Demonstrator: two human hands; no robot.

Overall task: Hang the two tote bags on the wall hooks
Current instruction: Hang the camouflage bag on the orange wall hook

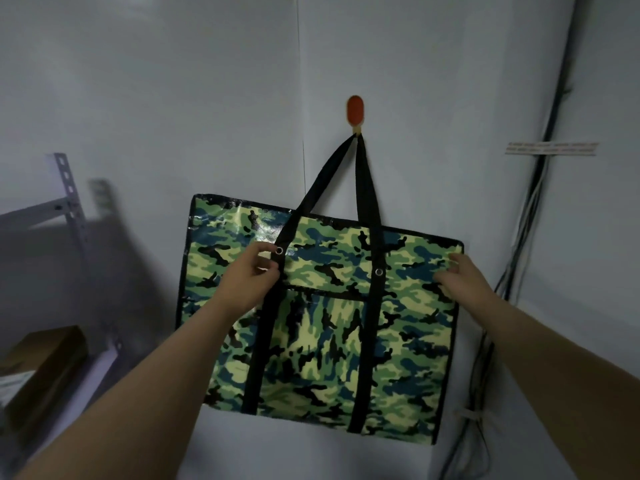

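At 9 o'clock a metal shelf rack (71, 199) is smeared by blur and cut by the left edge. The cardboard box (45, 362) at 8 o'clock is cut off there too. At 2 o'clock, the print on a wall label (552, 148) is too blurred to read. The cables (530, 202) at 3 o'clock run out past the top and bottom edges. The handles (367, 188) hide the prong of the hook (355, 110) at 12 o'clock. Whether the left hand (247, 275) and right hand (460, 278) pinch the tote bag (322, 341) or only touch it is unclear. Both forearms are cut by the bottom edge.
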